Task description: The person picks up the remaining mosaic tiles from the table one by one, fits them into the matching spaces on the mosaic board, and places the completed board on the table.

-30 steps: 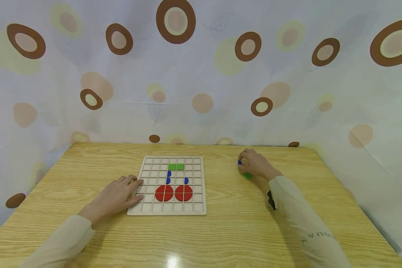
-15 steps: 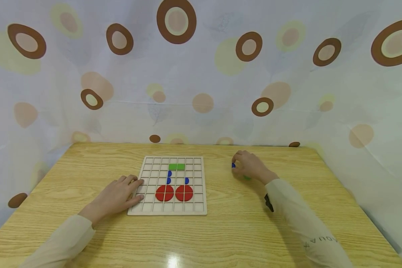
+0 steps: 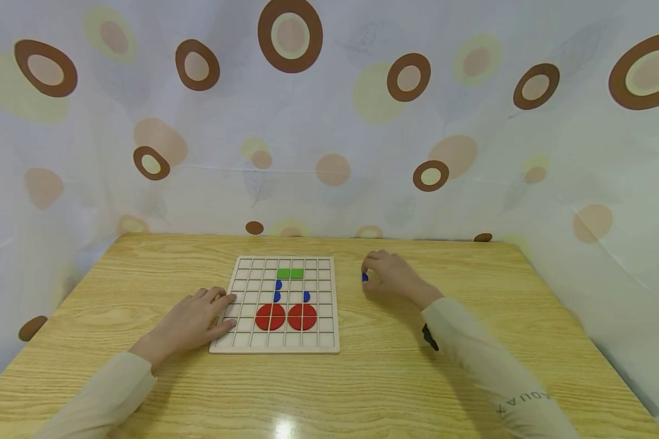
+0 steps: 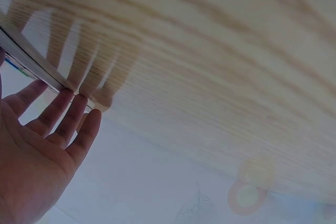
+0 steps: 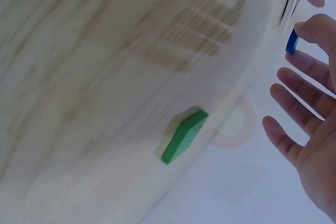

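A white square grid board (image 3: 325,286) lies on the table. My left hand (image 3: 189,320) rests at its left edge with fingers extended; in the left wrist view those fingertips touch the board's side. To the right of the board, my right hand (image 3: 398,280) pinches a small blue half-round piece (image 3: 365,277) between thumb and index finger, its other fingers spread loosely in the right wrist view. On the board sit a green block pair (image 3: 290,274), three blue half-round pieces (image 3: 277,297) and two red discs (image 3: 270,317) crossed by the grid lines.
A single green block (image 5: 184,137) lies on the table behind the right hand in the right wrist view; the hand hides it from the head view. The wooden table (image 3: 362,390) meets a patterned curtain (image 3: 329,122) at its back and sides.
My right hand has moved left toward the board with the blue half-round piece, away from the green block. The left hand and the pieces on the board have stayed put.
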`<state>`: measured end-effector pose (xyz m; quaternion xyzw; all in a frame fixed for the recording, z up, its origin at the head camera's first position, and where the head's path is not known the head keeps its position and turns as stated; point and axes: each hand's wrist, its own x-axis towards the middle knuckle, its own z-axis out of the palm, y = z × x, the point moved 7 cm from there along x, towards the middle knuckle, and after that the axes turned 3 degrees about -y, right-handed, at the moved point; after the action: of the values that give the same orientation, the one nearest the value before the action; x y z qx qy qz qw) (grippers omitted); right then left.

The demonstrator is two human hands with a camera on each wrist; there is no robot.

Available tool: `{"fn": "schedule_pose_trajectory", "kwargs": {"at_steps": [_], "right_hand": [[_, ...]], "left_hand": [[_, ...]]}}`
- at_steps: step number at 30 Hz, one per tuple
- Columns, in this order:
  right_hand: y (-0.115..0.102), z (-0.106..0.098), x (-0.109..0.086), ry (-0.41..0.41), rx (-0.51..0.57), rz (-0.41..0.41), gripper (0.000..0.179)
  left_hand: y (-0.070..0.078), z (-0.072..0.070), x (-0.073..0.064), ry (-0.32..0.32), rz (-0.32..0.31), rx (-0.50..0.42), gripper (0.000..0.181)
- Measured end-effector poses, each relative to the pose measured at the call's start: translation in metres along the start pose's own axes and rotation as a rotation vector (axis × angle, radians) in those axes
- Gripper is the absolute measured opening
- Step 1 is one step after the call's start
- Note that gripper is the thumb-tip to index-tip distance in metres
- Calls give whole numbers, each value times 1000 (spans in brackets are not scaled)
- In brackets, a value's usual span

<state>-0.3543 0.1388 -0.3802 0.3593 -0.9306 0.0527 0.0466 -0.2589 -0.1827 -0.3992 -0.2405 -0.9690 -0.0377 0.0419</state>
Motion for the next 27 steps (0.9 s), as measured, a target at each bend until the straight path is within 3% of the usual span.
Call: {"fn": "schedule_pose_trajectory", "kwargs": {"at_steps": [11,27], "right_hand": [[-31,-1,13,-6,17,-60,20],[-59,6,36,-48,19,-124,23]], "left_hand": [[-1,1,0,-11,-11,-4,53],[-1,2,0,7,6,8,52]]}}
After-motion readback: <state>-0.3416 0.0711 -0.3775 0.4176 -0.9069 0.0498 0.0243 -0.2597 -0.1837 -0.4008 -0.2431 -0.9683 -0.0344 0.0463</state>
